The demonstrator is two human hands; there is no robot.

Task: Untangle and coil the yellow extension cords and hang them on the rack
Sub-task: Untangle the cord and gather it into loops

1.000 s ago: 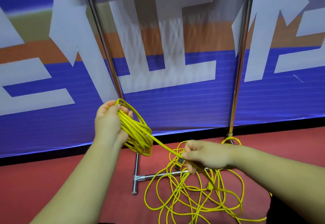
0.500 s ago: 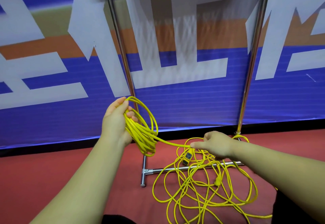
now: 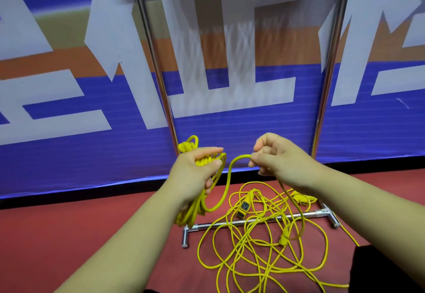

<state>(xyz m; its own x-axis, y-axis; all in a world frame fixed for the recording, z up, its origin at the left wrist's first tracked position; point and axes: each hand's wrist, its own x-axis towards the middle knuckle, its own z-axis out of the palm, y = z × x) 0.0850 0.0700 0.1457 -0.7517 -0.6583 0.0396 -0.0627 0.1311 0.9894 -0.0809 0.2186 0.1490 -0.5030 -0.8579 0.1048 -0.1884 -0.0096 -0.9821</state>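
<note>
Head view. The left hand (image 3: 195, 173) grips a gathered coil (image 3: 189, 146) of yellow cord, fingers and thumb closed round the bundle; its loops stand out above the hand and hang below the wrist, the middle hidden in the palm. The right hand (image 3: 277, 158), just beside it, pinches a loose strand (image 3: 228, 182) between thumb and curled fingers. This strand sags from the coil up to the pinch, then drops behind the right wrist to the tangled pile (image 3: 284, 237) on the red floor (image 3: 69, 235). The pile lies across the base bar of the rack (image 3: 155, 63), whose two uprights are cut off at the top edge. A socket end (image 3: 245, 206) shows in the pile (how many cords it contains cannot be told). Behind stands a blue banner (image 3: 241, 136), its lettering blurred.
</note>
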